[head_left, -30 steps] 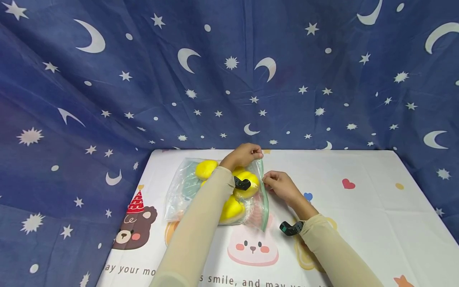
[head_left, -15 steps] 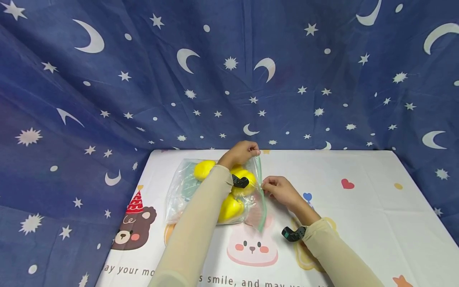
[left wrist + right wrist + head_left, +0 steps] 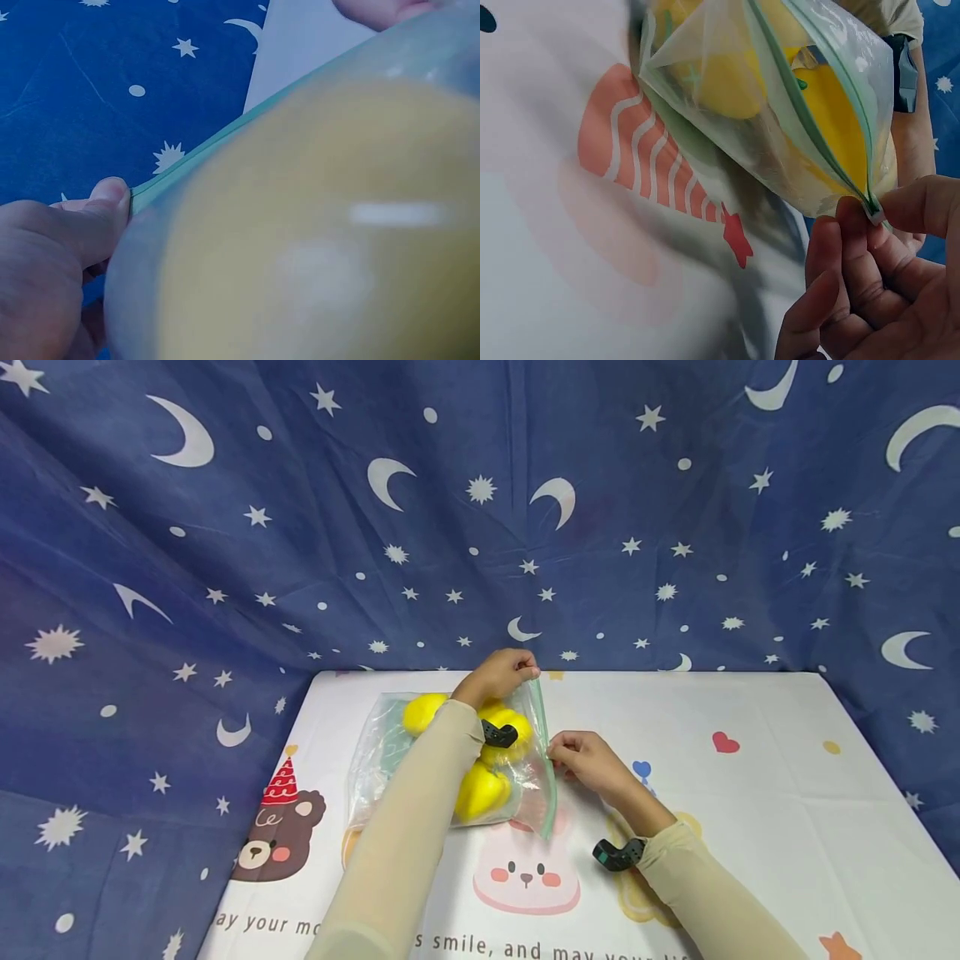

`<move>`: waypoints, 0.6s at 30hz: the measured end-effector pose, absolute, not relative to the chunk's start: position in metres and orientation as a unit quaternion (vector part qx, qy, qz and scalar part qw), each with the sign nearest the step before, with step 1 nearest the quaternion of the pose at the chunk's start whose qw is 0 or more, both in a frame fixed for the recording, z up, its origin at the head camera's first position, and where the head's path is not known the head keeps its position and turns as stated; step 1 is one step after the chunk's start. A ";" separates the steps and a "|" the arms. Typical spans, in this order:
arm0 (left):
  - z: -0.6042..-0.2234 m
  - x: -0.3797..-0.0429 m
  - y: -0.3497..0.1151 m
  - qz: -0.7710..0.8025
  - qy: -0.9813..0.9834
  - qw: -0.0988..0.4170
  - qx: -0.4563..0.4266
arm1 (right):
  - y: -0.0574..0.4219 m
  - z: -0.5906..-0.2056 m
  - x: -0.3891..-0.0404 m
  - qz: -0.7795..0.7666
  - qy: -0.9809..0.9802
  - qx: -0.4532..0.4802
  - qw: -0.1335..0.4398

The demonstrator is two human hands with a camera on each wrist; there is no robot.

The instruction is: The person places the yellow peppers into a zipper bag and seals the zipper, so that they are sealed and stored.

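A clear zip bag (image 3: 375, 760) with a green-edged mouth lies on its side, holding several yellow bell peppers (image 3: 482, 793). My left hand (image 3: 501, 675) pinches the far corner of the mouth between thumb and finger; its wrist view shows the green edge (image 3: 217, 139) pulled taut from there. Partway along that edge, my right hand (image 3: 588, 760) pinches a small white slider (image 3: 875, 216). In the right wrist view the two green strips (image 3: 802, 112) stand apart and meet at the slider, a pepper with a green stem showing between them. My left forearm hides part of the bag.
A white tablecloth (image 3: 750, 827) printed with a bear, a rabbit and lettering covers the table. Behind it and along the left hangs a blue curtain (image 3: 450, 527) with moons and stars. Each wrist wears a black band (image 3: 618, 854).
My left hand has moved slightly away and to the left, drawing the bag's mouth with it. The right hand has come a little nearer to me along the green edge.
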State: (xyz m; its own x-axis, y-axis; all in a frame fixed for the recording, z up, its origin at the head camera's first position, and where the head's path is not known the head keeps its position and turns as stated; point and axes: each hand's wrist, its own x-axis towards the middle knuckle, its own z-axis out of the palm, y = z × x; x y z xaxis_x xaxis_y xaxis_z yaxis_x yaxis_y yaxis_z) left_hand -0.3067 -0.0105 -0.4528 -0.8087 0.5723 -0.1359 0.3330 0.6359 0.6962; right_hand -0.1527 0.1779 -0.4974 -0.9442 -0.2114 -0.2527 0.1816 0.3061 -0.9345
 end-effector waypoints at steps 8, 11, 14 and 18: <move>-0.450 -0.310 -0.013 0.347 0.887 0.168 0.253 | 0.180 -0.494 -0.141 -0.564 0.806 -0.052 0.172; -0.448 -0.311 -0.013 0.349 0.888 0.168 0.249 | 0.181 -0.494 -0.138 -0.562 0.805 -0.061 0.179; -0.447 -0.312 -0.013 0.346 0.889 0.169 0.249 | 0.182 -0.493 -0.135 -0.557 0.805 -0.071 0.191; -0.448 -0.313 -0.012 0.343 0.890 0.170 0.248 | 0.184 -0.494 -0.130 -0.549 0.801 -0.087 0.222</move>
State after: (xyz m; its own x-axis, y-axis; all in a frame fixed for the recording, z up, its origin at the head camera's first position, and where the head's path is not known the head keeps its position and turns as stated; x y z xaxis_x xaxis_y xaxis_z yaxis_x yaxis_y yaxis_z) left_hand -0.3134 -0.0122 -0.4475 -0.8190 0.5582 -0.1329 0.3246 0.6417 0.6949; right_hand -0.1305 0.1837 -0.4937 -0.8864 -0.3834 -0.2594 0.1037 0.3816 -0.9185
